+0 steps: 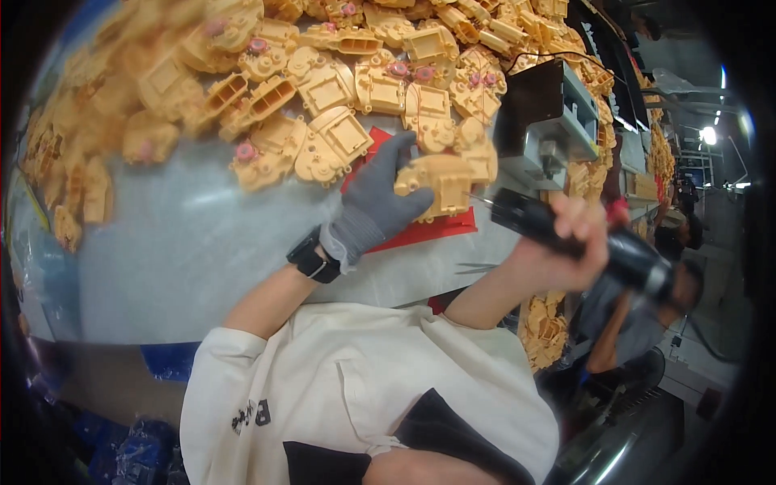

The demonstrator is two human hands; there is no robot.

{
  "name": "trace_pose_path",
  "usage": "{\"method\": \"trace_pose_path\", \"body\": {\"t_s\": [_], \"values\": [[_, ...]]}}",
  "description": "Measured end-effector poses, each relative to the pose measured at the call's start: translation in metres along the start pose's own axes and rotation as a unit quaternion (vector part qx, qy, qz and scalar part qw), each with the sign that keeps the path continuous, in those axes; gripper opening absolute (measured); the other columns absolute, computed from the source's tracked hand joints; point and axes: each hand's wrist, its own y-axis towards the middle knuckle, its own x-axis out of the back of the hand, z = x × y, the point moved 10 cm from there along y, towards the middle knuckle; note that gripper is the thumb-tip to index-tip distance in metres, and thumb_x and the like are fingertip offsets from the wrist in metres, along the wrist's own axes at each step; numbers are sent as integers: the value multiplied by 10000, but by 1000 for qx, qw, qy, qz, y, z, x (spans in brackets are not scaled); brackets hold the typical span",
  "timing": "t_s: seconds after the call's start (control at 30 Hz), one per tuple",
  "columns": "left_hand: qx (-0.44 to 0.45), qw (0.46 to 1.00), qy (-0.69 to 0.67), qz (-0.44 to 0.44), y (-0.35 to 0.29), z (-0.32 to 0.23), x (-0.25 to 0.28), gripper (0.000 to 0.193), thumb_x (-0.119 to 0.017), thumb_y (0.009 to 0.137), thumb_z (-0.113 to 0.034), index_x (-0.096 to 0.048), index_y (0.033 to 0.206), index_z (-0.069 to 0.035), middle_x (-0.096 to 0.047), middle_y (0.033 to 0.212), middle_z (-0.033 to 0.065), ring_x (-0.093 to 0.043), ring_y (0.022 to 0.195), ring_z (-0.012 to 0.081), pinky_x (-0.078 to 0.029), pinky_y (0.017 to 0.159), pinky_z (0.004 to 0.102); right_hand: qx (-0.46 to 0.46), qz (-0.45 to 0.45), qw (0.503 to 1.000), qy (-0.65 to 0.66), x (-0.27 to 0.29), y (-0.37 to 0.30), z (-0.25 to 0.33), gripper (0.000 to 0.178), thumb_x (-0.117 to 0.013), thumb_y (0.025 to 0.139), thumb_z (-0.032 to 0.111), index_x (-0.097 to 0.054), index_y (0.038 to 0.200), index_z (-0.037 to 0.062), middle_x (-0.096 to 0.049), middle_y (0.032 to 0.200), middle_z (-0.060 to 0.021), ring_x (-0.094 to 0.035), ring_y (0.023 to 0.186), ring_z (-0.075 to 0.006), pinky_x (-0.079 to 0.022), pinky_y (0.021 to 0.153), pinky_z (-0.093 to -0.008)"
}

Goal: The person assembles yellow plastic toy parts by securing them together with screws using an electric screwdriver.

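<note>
Here, a yellow plastic housing (440, 182) is clamped in the gloved left hand (376, 202) over a red mat (428, 230), a black electric screwdriver (566, 234) is gripped by the bare right hand (566, 255), tip just beside the housing, more housings (323, 81) heaped on the bench (186, 242) beyond the grip.

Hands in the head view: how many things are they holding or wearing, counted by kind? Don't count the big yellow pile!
grey glove: 1
black watch: 1
yellow plastic part: 1
black screwdriver: 1
Total: 4
</note>
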Motion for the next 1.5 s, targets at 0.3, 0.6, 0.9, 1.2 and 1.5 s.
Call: {"method": "trace_pose_path", "body": {"t_s": [0.3,0.6,0.9,1.2,1.5], "values": [[-324,933,116,-108,-80,-79,88,647,-626,544,111,-538,1153,-89,-503,1046,95,-502,944,261,-429,826,345,33,-38,998,-41,17,4,28,199,-546,783,102,-510,973,54,-362,632,3,-406,583,-118,-355,660,-295],[49,748,-71,-658,-422,67,288,403,-540,848,-81,-432,1220,31,-541,1080,166,-566,941,244,-490,771,328,-61,-147,987,-34,106,-3,-15,311,-518,775,82,-485,1081,46,-389,659,-9,-408,593,-126,-418,697,-320],[-23,735,278,-618,-286,9,298,524,-577,823,-36,-382,1309,-19,-446,1271,140,-453,1147,257,-343,990,350,-63,-93,992,-53,78,-7,-24,168,-477,805,117,-483,948,28,-379,689,-21,-411,593,-141,-467,743,-351],[-177,859,415,-244,-43,-2,145,440,-713,700,-113,-540,1099,-47,-534,1078,146,-542,968,295,-437,868,346,-14,-138,984,-114,92,-24,18,333,-472,808,99,-467,1137,50,-377,665,-13,-403,594,-124,-387,662,-304],[-39,999,17,-17,-29,-38,44,404,-577,824,-230,-528,1156,-6,-553,1106,187,-574,948,274,-458,809,359,-24,-252,960,-121,135,-40,28,334,-469,800,81,-458,1134,68,-411,657,-16,-434,569,-137,-375,619,-292]]}}
